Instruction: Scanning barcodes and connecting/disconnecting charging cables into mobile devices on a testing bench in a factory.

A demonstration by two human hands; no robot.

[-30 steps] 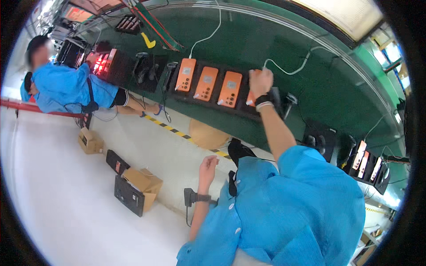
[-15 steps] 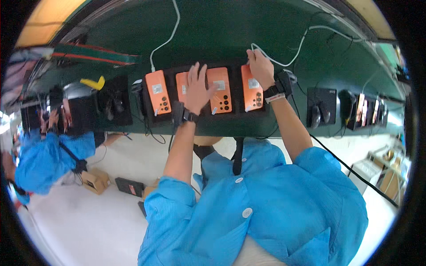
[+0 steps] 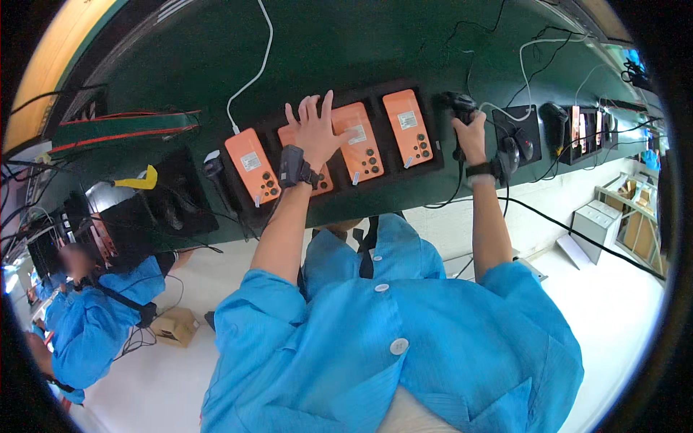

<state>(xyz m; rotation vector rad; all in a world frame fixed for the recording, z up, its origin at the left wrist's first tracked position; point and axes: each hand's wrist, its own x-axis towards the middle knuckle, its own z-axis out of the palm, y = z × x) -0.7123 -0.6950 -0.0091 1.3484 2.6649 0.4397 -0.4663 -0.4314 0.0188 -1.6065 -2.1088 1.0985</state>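
Hands apart at the desk (image 3: pixel 382 43), both past the near edge. Left hand (image 3: pixel 315 138): wide open, back up, fingers fanned and pointing away from the body, thumb stuck out to the right. Nothing gripped. It lies over the second phone (image 3: pixel 324 180), hiding most of it; thumb tip reaches over the third phone (image 3: pixel 363 151). Touching or just above: can't tell.

Left forearm (image 3: pixel 280 232) slants up and to the right from a bunched blue sleeve; black box (image 3: pixel 292 167) strapped at the wrist.

Right hand (image 3: pixel 471 138): well to the right, fingers curled in, partly closed, by the scanner (image 3: pixel 458 102). Right cable (image 3: pixel 525 66), white, loops round to its fingertips. Whether it has hold of cable, scanner or both: can't tell. Right forearm (image 3: pixel 489 224) nearly upright, leaning slightly left toward the hand; black band (image 3: pixel 480 169) round the wrist.

Phones: four, orange, backs up, in a row in a black tray (image 3: pixel 385 133), tilted a bit. First phone (image 3: pixel 251 162) has the left cable (image 3: pixel 266 54) at its top edge. Fourth phone (image 3: pixel 406 128) fully uncovered, between the hands. White labels on the first, third and fourth; the second's mostly covered.

Far left: co-worker (image 3: pixel 108 303) in blue; carton (image 3: pixel 175 327) on the floor nearby.
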